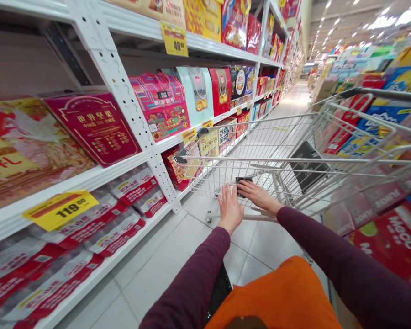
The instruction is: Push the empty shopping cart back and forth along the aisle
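My left hand [230,208] lies with fingers spread on the handle of a wire shopping cart [241,218]; my right hand [258,195] rests just beside it, its fingers [250,188] over a small black object [241,182] I can't make out; maroon sleeves [192,274] cover both arms, above my orange garment [274,297]; a dark flat package [306,167] shows through the cart's mesh; on my left, white metal shelving [113,91] holds red gift boxes [96,128] over a yellow price tag [60,210] reading 119; pale floor tiles [164,260] run below
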Demonstrator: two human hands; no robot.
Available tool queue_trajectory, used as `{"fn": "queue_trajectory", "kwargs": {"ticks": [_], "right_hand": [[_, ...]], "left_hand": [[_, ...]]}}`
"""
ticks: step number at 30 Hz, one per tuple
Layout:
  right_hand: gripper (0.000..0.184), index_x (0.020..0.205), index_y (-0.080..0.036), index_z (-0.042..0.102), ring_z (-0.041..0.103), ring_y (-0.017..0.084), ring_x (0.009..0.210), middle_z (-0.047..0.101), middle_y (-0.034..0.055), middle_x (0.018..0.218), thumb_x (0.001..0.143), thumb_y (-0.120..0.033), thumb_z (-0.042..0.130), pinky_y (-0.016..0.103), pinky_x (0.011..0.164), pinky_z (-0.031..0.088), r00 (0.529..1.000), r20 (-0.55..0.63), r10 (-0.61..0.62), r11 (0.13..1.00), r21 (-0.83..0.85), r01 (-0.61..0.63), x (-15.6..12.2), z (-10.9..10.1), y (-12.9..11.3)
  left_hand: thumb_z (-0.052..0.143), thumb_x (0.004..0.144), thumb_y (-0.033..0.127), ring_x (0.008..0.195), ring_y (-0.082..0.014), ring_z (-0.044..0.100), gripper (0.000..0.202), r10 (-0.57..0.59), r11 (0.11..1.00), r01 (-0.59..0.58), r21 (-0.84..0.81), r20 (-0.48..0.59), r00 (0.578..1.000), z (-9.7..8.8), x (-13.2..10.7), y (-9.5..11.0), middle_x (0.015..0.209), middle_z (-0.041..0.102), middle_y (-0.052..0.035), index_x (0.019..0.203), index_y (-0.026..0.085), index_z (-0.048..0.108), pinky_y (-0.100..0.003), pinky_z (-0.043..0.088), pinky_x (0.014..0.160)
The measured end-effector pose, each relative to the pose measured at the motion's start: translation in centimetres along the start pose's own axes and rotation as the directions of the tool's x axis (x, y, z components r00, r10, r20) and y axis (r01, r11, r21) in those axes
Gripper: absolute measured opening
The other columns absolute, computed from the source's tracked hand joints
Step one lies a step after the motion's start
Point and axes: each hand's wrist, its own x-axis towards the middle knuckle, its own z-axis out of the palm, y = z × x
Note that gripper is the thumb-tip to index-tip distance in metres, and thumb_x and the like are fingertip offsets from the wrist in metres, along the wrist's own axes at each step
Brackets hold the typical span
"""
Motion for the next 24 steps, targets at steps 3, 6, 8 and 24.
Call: {"fn": "queue_trajectory", "kwargs": {"ticks": [3,6,8,24], "right_hand": [[0.037,0.12,-0.019,0.058,0.035,0.023,0.132,0.051,0.0097,0.134,0.089,-0.009,0.04,0.048,0.107,0.035,0.99,-0.134,0.037,0.999,-0.002,-0.037,3.4,-2.7,0.9],[0.036,0.121,-0.02,0.056,0.032,0.023,0.134,0.049,0.0092,0.136,0.091,-0.011,0.038,0.05,0.108,0.032,0.976,-0.206,0.07,0.997,-0.006,-0.072,6.2,-3.9,1.6],[0.035,0.119,-0.018,0.058,0.034,0.023,0.133,0.051,0.0101,0.134,0.091,-0.01,0.038,0.05,0.107,0.034,0.985,-0.165,0.041,0.999,-0.007,-0.043,6.6,-3.0,1.3],[0.036,0.121,-0.015,0.056,0.03,0.024,0.135,0.048,0.0113,0.137,0.089,-0.008,0.041,0.051,0.109,0.029,0.989,-0.143,0.026,0.999,0.049,-0.019,11.1,-1.5,0.2]], "left_hand": [[0.051,0.071,0.009,0.142,-0.029,0.009,0.072,-0.015,1.0,0.015,-0.01,0.001,1.0,-0.4,0.2,-0.3,0.153,0.016,-0.0167,0.14,0.013,0.028,-0.053,0.017,0.112],[0.05,0.072,0.009,0.142,-0.0295,0.008,0.071,-0.02,1.0,0.02,-0.025,-0.009,1.0,-0.7,0.4,-0.4,0.153,0.015,-0.017,0.14,0.012,0.028,-0.052,0.018,0.112],[0.05,0.072,0.009,0.142,-0.0294,0.009,0.072,-0.025,0.999,0.024,-0.031,-0.012,1.0,-0.9,0.4,-0.6,0.153,0.014,-0.0159,0.14,0.012,0.028,-0.052,0.017,0.112],[0.049,0.073,0.011,0.142,-0.0288,0.007,0.071,-0.1,0.995,0.1,-0.018,-0.039,0.994,-2.8,1.1,-3.4,0.154,0.013,-0.0154,0.141,0.011,0.025,-0.051,0.016,0.113]]}}
